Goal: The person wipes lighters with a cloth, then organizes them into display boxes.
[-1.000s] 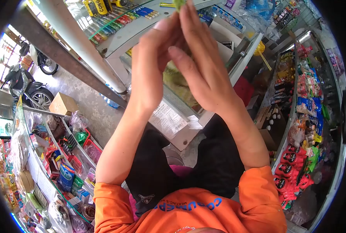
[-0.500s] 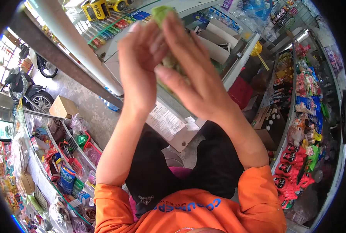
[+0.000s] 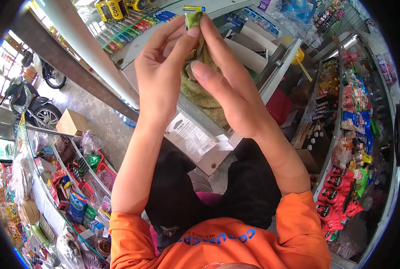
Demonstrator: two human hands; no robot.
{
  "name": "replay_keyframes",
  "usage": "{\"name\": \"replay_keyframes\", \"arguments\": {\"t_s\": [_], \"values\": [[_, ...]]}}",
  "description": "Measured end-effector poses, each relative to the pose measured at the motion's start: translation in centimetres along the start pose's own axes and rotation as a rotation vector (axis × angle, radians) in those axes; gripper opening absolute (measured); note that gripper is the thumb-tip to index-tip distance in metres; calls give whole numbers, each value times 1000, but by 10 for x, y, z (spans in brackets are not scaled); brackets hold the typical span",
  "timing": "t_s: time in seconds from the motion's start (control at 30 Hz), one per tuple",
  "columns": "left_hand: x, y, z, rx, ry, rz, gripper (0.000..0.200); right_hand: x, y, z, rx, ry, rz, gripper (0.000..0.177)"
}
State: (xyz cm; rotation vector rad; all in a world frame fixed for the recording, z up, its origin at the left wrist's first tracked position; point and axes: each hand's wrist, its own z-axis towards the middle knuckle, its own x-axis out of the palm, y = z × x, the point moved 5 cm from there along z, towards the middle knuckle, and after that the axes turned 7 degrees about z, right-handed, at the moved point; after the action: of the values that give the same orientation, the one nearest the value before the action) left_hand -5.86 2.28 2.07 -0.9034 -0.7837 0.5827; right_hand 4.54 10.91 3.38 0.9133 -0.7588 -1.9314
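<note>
Above the counter, my left hand (image 3: pixel 159 76) pinches a small crumpled green thing (image 3: pixel 193 19) between thumb and fingers; I cannot make out its kind. My right hand (image 3: pixel 236 89) has its fingers stretched forward, with the index tip against the green thing's right side and the thumb held apart. Below and between both hands lies a brownish-green cloth (image 3: pixel 204 96), partly hidden by them. Just beyond the fingertips, a small blue and yellow stick (image 3: pixel 194 8), like a battery, rests on the glass top.
A printed card (image 3: pixel 191 136) lies at the counter's near end. Open white cartons (image 3: pixel 247 54) stand right of the hands, and yellow CON O packs (image 3: pixel 111 11) at the back left. Goods fill the right shelf (image 3: pixel 343 179) and left case (image 3: pixel 78 201). A motorbike (image 3: pixel 36 105) is parked far left.
My hands were blurred, with the palms close together around the green thing. Now they are steadier and further apart, my left thumb presses on it, and the cloth and the battery-like stick show.
</note>
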Motion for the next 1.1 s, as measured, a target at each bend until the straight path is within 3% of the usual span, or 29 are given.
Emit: {"name": "replay_keyframes", "arguments": {"t_s": [0.13,0.23,0.43,0.47,0.57,0.73,0.87,0.97,1.03,1.1], "values": [[-1,-2,-2,47,7,112,36,-2,3,1,27,7,104,78],[-4,-2,-2,31,-104,125,31,0,9,0,33,70,82,80],[7,-7,-10,186,36,510,37,7,8,-4,-83,69,-142,83],[7,-4,-10,31,70,436,39,6,7,-3,-83,68,-140,83],[18,-7,-15,100,130,474,40,2,4,-2,-57,17,-111,82],[16,-2,-16,-58,33,239,48,7,2,-5,-58,69,-170,82],[7,-4,-12,23,-24,297,49,12,7,-5,-52,107,-108,82],[19,-1,-16,-5,119,430,49,0,5,-2,60,36,-75,81],[26,9,-19,59,160,495,50,-5,3,0,62,-15,2,80],[30,7,-21,76,184,451,57,-6,2,-2,23,-37,-114,81]]}}
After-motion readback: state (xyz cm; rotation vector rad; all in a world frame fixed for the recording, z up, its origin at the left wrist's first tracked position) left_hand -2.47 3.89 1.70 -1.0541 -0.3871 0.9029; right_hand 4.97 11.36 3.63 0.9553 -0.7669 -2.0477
